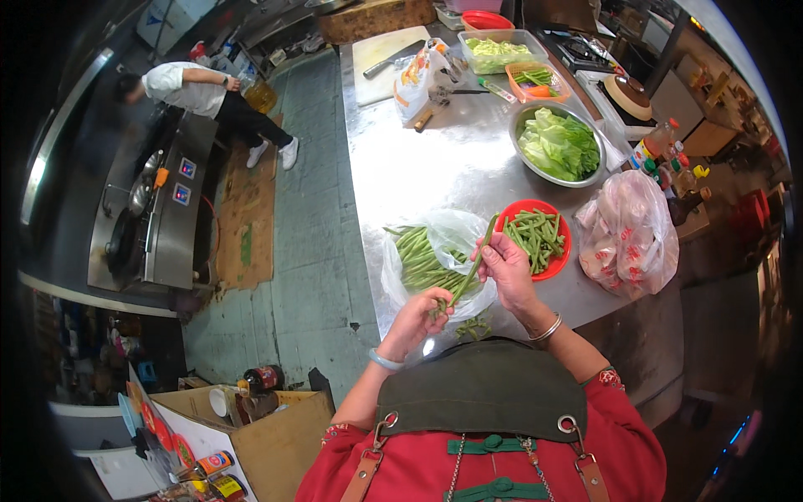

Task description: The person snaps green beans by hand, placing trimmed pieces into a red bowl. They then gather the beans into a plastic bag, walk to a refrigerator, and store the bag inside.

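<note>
A long green bean (468, 280) slants between my two hands. My right hand (507, 267) pinches its upper part, and my left hand (425, 315) has its lower end between the fingers. Below them, an opened clear plastic bag (394, 276) full of whole green beans (421, 254) rests on the steel table (408, 169). Just beyond my right hand stands a red plastic bowl (560, 260) holding short pieces of green bean (533, 235). Small bean scraps (473, 327) lie at the table's near edge, close to my apron.
A metal bowl of lettuce (555, 147) and a tied plastic bag (627, 235) stand at the right. Farther back are a cleaver (395, 59) on a white cutting board (373, 88) and an orange basket (568, 94). Another person (188, 94) leans over the stove counter (172, 238) at left.
</note>
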Demonstrator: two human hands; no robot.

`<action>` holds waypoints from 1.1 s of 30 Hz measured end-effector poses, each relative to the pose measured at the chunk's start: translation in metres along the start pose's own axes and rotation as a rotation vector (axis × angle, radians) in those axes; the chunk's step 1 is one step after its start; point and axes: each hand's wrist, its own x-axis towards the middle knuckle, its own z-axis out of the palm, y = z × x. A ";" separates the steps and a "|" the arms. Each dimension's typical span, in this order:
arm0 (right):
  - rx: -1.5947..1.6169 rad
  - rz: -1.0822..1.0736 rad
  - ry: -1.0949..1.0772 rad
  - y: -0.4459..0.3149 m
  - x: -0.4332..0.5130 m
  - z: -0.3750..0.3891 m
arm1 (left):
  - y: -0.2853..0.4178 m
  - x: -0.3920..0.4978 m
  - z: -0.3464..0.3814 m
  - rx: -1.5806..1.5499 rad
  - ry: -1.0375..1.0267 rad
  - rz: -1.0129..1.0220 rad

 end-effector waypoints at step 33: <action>-0.279 0.093 -0.115 0.018 -0.041 -0.034 | -0.027 0.042 0.037 1.025 0.023 0.552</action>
